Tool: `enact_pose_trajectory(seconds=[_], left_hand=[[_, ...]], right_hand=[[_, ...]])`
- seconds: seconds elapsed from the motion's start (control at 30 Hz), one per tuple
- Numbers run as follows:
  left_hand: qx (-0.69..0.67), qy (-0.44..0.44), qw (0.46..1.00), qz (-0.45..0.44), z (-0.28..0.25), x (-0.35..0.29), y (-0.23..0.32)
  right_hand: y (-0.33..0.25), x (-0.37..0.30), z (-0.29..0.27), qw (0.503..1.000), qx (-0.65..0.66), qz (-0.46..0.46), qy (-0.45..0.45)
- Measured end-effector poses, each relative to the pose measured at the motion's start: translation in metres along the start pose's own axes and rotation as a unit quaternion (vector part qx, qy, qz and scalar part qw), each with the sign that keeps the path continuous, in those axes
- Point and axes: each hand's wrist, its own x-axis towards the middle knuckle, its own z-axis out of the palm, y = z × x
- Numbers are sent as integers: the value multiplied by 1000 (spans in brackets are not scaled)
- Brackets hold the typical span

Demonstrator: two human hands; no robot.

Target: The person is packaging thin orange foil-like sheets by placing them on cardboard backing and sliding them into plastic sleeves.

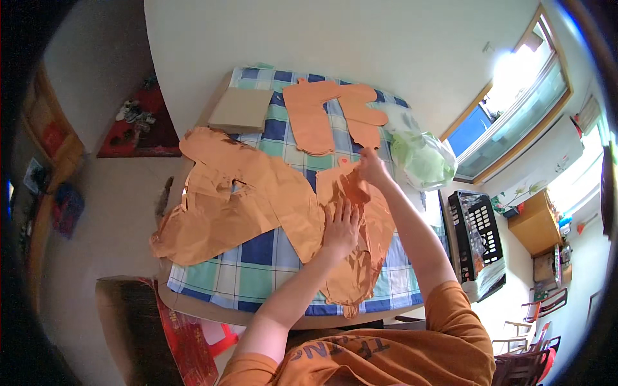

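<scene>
Flat on the foil, my left hand spreads its fingers over a copper-coloured foil balloon, which lies uninflated and creased before me. Further up, my right hand is closed on a lifted, folded part of that same balloon. To the left lies a large heap of crumpled copper foil balloons, overlapping one another. Beyond my hands rest two flatter, neatly folded ones, a left balloon and a right balloon.
A blue, green and white checked cloth covers the table. On it are a beige flat box or pad at the far left and a pale green plastic bag at the right. A black crate stands beside the table's right side.
</scene>
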Motion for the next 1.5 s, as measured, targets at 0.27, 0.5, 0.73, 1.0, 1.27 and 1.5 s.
enact_pose_trajectory(seconds=[0.27,0.5,0.73,1.0,1.27,1.5], left_hand=[[-62,39,997,15,1,2,9],[26,62,998,11,-10,-9,-5],[-43,76,996,8,-10,-8,-7],[-44,66,997,3,1,-7,-3],[-12,-43,999,-14,-15,-3,-5],[-33,-34,999,0,-18,-5,-3]], right_hand=[[106,-8,7,985,-124,56,105],[72,-30,7,989,-60,57,119],[9,-47,-29,852,496,102,-133],[6,-130,0,976,186,-98,-55],[-4,-124,30,983,154,-49,86],[20,-139,27,984,21,-91,149]])
